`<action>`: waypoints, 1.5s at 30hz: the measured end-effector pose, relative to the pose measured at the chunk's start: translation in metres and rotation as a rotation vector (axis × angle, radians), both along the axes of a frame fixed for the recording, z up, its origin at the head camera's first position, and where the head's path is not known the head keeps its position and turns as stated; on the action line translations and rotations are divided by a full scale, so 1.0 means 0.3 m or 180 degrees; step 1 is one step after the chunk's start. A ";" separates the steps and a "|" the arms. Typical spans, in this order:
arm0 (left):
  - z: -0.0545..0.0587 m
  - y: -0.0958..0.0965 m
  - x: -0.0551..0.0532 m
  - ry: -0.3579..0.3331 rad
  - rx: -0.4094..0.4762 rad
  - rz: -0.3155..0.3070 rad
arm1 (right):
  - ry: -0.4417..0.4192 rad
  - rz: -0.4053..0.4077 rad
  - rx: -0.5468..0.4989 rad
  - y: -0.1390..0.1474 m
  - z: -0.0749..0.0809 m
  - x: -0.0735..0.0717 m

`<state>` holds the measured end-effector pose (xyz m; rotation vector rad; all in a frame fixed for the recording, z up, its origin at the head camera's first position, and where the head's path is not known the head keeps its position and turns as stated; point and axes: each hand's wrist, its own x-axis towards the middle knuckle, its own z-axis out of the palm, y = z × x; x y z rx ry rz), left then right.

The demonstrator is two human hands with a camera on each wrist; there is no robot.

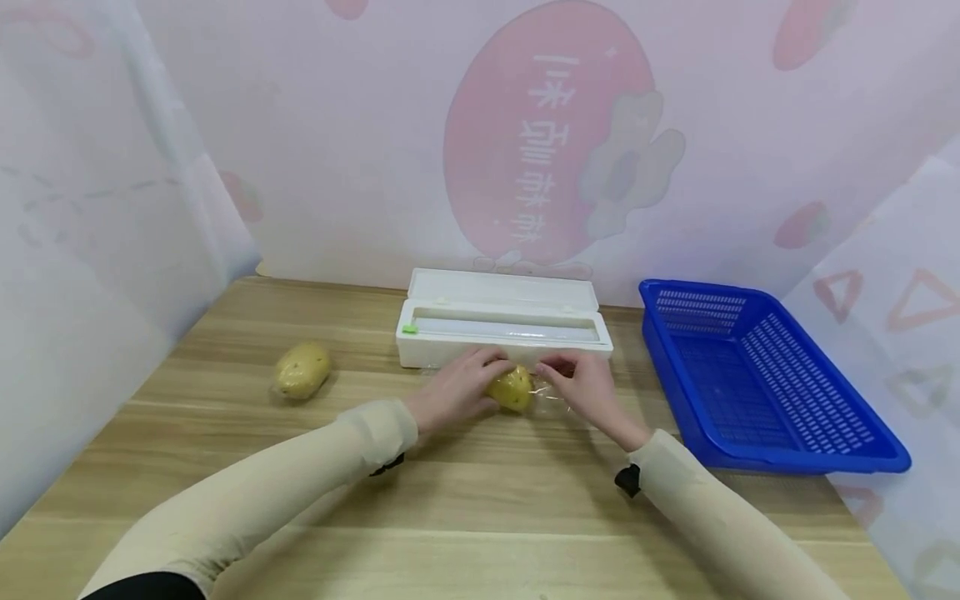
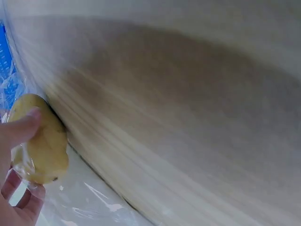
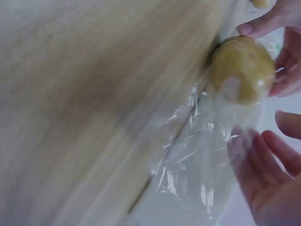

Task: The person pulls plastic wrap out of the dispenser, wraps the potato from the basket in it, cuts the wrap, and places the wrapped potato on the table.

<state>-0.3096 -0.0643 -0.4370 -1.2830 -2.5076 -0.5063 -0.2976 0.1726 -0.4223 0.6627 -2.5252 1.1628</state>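
Note:
My left hand (image 1: 467,387) holds a yellow potato (image 1: 512,389) on the wooden table, thumb on one side and fingers round the other, as the left wrist view shows. Clear cling film (image 3: 202,155) covers the potato and spreads out from it on the right. Beside that loose end is my right hand (image 3: 268,174). Its fingers reach behind the film, while the thumb stands a little apart from them. Just behind both hands sits a white cling film box (image 1: 504,348), its lid raised and a roll showing inside.
Another potato (image 1: 302,370), with a shiny surface, lies on the left of the table (image 1: 420,533). A blue plastic basket (image 1: 701,429) with slotted sides stands at the right. Printed fabric walls (image 1: 360,167) rise behind the table and at both sides.

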 end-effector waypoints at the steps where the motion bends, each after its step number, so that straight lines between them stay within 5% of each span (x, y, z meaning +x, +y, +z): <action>1: -0.001 -0.003 -0.003 -0.0044 0.0006 0.0010 | 0.0133 0.0031 0.0005 0.002 0.005 0.007; 9: -0.005 -0.032 -0.026 -0.0084 0.0112 -0.0076 | 0.0699 0.0571 0.0638 -0.021 -0.006 0.062; 21: 0.025 -0.021 -0.010 -0.0516 0.0327 0.0103 | 0.0865 0.0148 0.1121 -0.058 -0.055 0.017; 26: 0.051 -0.018 0.011 0.0023 0.0214 0.0309 | 0.0656 0.0328 0.0987 -0.049 -0.053 -0.016; 30: 0.058 -0.017 0.010 0.0711 -0.0005 0.0271 | 0.0222 0.0491 0.0772 -0.036 -0.038 -0.039; 33: 0.043 -0.013 0.005 0.1022 -0.0152 0.0209 | -0.0076 0.0539 0.0696 -0.028 -0.022 -0.043; 45: 0.001 0.002 -0.001 0.1081 0.0001 0.0326 | -0.0481 0.0577 0.0485 -0.014 -0.020 -0.054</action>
